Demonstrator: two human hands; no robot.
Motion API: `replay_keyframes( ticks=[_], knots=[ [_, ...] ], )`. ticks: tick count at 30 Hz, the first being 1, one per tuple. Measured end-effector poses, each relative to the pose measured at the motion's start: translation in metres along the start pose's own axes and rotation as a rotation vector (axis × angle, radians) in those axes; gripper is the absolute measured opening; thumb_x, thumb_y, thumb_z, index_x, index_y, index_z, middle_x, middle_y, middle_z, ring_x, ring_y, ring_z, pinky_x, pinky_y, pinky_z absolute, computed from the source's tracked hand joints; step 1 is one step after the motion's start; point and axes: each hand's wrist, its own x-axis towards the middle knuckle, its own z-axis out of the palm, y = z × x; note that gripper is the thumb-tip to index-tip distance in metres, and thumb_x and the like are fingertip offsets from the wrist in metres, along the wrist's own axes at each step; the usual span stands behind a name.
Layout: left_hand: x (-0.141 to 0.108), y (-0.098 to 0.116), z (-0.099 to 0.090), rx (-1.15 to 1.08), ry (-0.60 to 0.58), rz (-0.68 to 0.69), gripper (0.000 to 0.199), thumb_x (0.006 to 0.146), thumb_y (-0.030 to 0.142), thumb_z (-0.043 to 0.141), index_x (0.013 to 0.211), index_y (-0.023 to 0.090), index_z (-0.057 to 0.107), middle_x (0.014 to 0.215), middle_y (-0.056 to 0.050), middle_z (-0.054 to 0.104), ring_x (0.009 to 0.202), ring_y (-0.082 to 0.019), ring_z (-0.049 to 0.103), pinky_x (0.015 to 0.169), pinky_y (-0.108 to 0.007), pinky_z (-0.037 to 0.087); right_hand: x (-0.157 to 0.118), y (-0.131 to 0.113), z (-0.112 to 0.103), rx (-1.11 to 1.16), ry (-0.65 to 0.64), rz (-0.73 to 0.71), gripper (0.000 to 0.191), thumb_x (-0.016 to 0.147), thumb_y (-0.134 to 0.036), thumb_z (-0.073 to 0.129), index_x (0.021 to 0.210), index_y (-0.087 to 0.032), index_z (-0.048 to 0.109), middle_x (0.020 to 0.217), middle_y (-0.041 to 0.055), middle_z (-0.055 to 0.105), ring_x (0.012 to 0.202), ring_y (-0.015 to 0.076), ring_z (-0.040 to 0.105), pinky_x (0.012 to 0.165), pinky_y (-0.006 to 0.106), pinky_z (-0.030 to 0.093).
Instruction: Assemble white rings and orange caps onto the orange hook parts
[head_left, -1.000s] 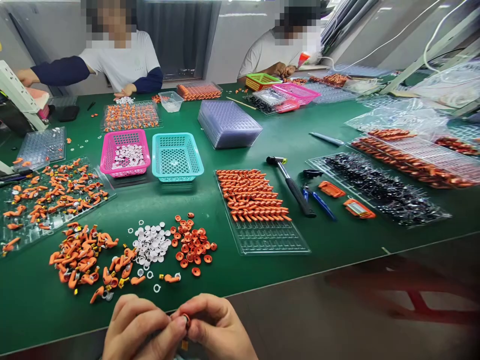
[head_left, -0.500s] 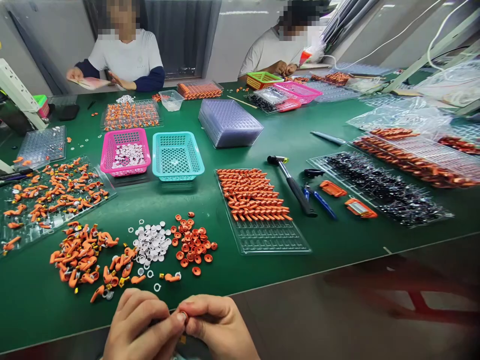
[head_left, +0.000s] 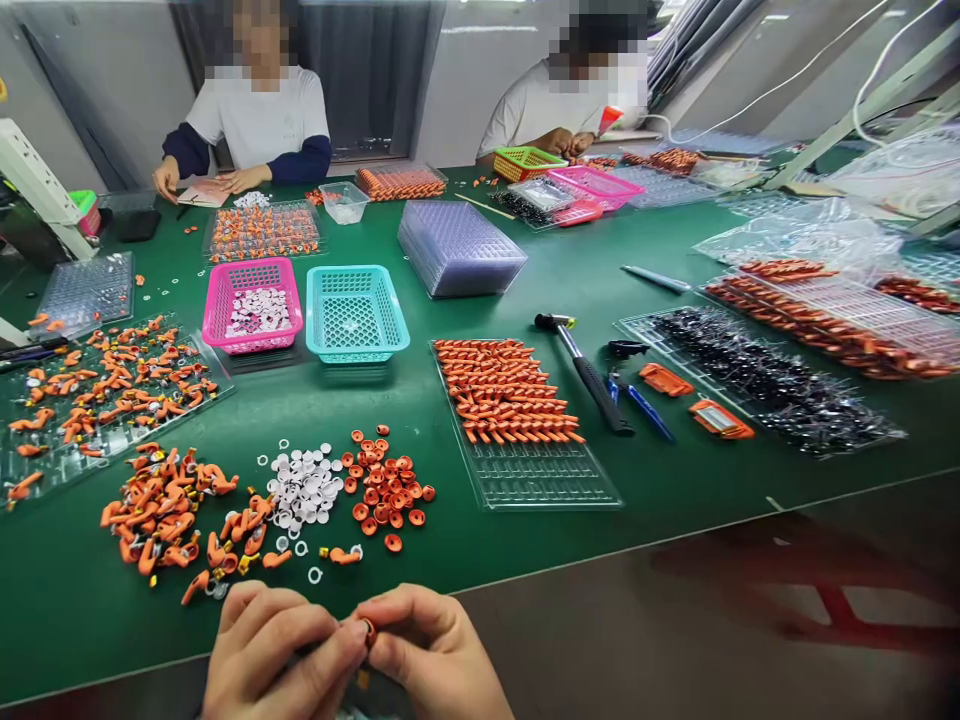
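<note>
At the table's front edge, my left hand (head_left: 281, 655) and my right hand (head_left: 439, 650) meet fingertip to fingertip. Both pinch a small round orange-red piece (head_left: 367, 632), mostly covered by the fingers. Just beyond them lie a heap of orange curved parts (head_left: 161, 510), a pile of white discs (head_left: 306, 485) and a group of orange-red cups (head_left: 386, 485). One orange curved part (head_left: 345, 555) and a white ring (head_left: 314, 576) rest close to my left hand.
Behind stand a pink basket (head_left: 253, 335) with white pieces, a turquoise basket (head_left: 356, 345) and stacked clear trays (head_left: 461, 250). Right are a tray of orange parts (head_left: 544, 475), a hammer (head_left: 604, 395) and pliers (head_left: 649, 408). Two people sit across the table.
My hands stay together, with the fingers slightly shifted around the small piece. The person at the back left has lowered both hands and the flat item to the table.
</note>
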Motion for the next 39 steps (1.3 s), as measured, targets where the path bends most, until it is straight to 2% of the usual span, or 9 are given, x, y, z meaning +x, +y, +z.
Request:
replay_keyframes(
  ticks=[8, 13, 17, 23, 27, 32, 39],
  knots=[
    [-0.002, 0.001, 0.001, -0.006, -0.011, -0.023, 0.016, 0.091, 0.014, 0.061, 0.103, 0.017, 0.072, 0.073, -0.003, 0.070, 0.066, -0.016, 0.062, 0.063, -0.032, 0.044, -0.001, 0.003, -0.002, -0.044, -0.003, -0.068, 0.019, 0.060, -0.021, 0.093, 0.075, -0.023, 0.082, 0.076, 0.0019, 0.081, 0.068, 0.0150, 0.074, 0.068, 0.022, 0.059],
    [0.003, 0.007, -0.001, -0.122, -0.056, -0.135, 0.017, 0.092, 0.009, 0.058, 0.102, 0.017, 0.069, 0.076, -0.003, 0.067, 0.068, -0.015, 0.060, 0.063, -0.033, 0.043, 0.000, -0.001, -0.003, -0.102, -0.059, -0.102, 0.015, 0.064, -0.021, 0.090, 0.077, -0.024, 0.083, 0.075, 0.0028, 0.079, 0.062, 0.0155, 0.071, 0.064, 0.026, 0.060],
    [0.007, 0.005, -0.005, -0.167, -0.091, -0.145, 0.020, 0.089, 0.005, 0.062, 0.102, 0.018, 0.070, 0.080, -0.003, 0.065, 0.068, -0.015, 0.059, 0.064, -0.031, 0.046, 0.001, 0.000, -0.003, -0.109, -0.047, -0.052, 0.017, 0.064, -0.024, 0.091, 0.078, -0.023, 0.082, 0.077, 0.0032, 0.081, 0.063, 0.0157, 0.072, 0.064, 0.024, 0.059],
    [0.006, 0.004, -0.005, -0.150, -0.003, -0.250, 0.020, 0.080, 0.005, 0.073, 0.095, 0.017, 0.068, 0.079, -0.002, 0.064, 0.071, -0.017, 0.060, 0.063, -0.028, 0.051, 0.007, 0.013, -0.003, 0.097, -0.063, 0.025, 0.027, 0.054, -0.029, 0.095, 0.073, -0.018, 0.079, 0.066, 0.0025, 0.078, 0.054, 0.0108, 0.068, 0.057, 0.019, 0.055],
    [0.005, 0.004, -0.004, -0.151, -0.039, -0.275, 0.014, 0.082, 0.013, 0.073, 0.092, 0.019, 0.069, 0.076, -0.001, 0.065, 0.068, -0.016, 0.062, 0.060, -0.026, 0.054, 0.009, 0.011, 0.000, 0.156, -0.048, 0.075, 0.029, 0.052, -0.025, 0.096, 0.071, -0.017, 0.077, 0.064, 0.0015, 0.076, 0.049, 0.0086, 0.064, 0.051, 0.017, 0.050],
    [0.003, 0.001, -0.005, -0.217, -0.131, -0.341, 0.008, 0.086, 0.021, 0.071, 0.094, 0.021, 0.070, 0.078, -0.002, 0.066, 0.069, -0.017, 0.065, 0.061, -0.026, 0.057, 0.006, -0.002, 0.006, 0.135, -0.031, 0.113, 0.030, 0.049, -0.025, 0.098, 0.070, -0.017, 0.077, 0.066, -0.0001, 0.076, 0.057, 0.0087, 0.067, 0.058, 0.016, 0.051],
    [0.000, -0.002, -0.003, -0.336, -0.171, -0.375, 0.011, 0.089, 0.019, 0.068, 0.099, 0.023, 0.069, 0.080, -0.002, 0.067, 0.071, -0.016, 0.066, 0.062, -0.024, 0.056, 0.008, -0.009, 0.006, 0.085, -0.081, 0.076, 0.026, 0.052, -0.022, 0.096, 0.070, -0.020, 0.077, 0.066, -0.0018, 0.074, 0.058, 0.0087, 0.064, 0.057, 0.017, 0.049]
  ],
)
